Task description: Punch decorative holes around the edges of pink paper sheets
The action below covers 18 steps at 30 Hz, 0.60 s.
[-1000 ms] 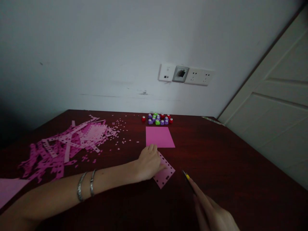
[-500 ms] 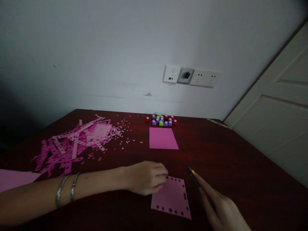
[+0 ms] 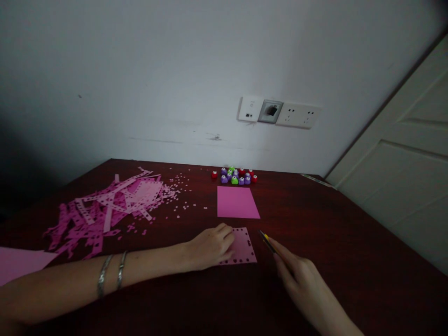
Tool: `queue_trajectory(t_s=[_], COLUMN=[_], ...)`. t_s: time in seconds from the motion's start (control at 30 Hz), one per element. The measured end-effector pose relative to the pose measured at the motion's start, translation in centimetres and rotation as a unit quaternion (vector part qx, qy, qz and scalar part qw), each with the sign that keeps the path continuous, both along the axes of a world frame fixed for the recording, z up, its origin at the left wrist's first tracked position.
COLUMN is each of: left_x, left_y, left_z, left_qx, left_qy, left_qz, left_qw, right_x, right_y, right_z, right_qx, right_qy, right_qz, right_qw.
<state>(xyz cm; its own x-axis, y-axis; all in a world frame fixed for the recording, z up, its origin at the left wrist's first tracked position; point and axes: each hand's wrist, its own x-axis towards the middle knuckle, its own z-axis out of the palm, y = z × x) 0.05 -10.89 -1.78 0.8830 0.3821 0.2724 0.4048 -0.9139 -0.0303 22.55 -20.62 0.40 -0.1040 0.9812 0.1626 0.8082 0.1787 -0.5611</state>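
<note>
My left hand (image 3: 212,247) has its fingers curled over the left part of a pink paper sheet (image 3: 241,245) and grips it flat on the table. Small dark punched shapes run along the sheet's visible edges; its left side is hidden under my fingers. My right hand (image 3: 294,268) is closed round a slim dark tool (image 3: 268,240) with a yellow part, just right of that sheet. The tool's tip points up and left, apart from the paper; its exact kind cannot be made out. Beyond both hands lies a plain pink sheet (image 3: 238,202).
A heap of punched pink paper strips (image 3: 115,200) and scattered tiny cut-outs (image 3: 178,186) covers the left of the dark red table (image 3: 332,233). Several red, purple and green craft punches (image 3: 234,176) stand near the wall. Another pink sheet (image 3: 24,263) lies far left.
My left hand and the punched sheet have moved away from me, closer to the plain sheet, the paper shifting slightly left. My right hand with the tool has moved up and left.
</note>
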Motion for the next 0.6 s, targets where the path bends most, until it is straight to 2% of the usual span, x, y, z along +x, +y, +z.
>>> queue_trajectory(t_s=[0.2,0.37,0.6], left_x=[1.2,1.9,2.7], left_y=[0.1,0.0,0.0], left_z=[-0.1,0.0,-0.6], left_qx=[0.027,-0.008,-0.044], left_qy=[0.014,0.008,-0.011], left_qz=[-0.032,-0.007,0.027], left_qw=[0.999,1.000,0.999], right_x=[-1.1,-1.6,-1.9], right_y=[0.4,0.4,0.8], right_z=[-0.2,-0.6,-0.6], right_qx=[-0.036,-0.051,-0.058], right_qy=[0.002,0.001,-0.022], right_qz=[0.010,0.011,0.005], right_qw=[0.999,0.999,0.998])
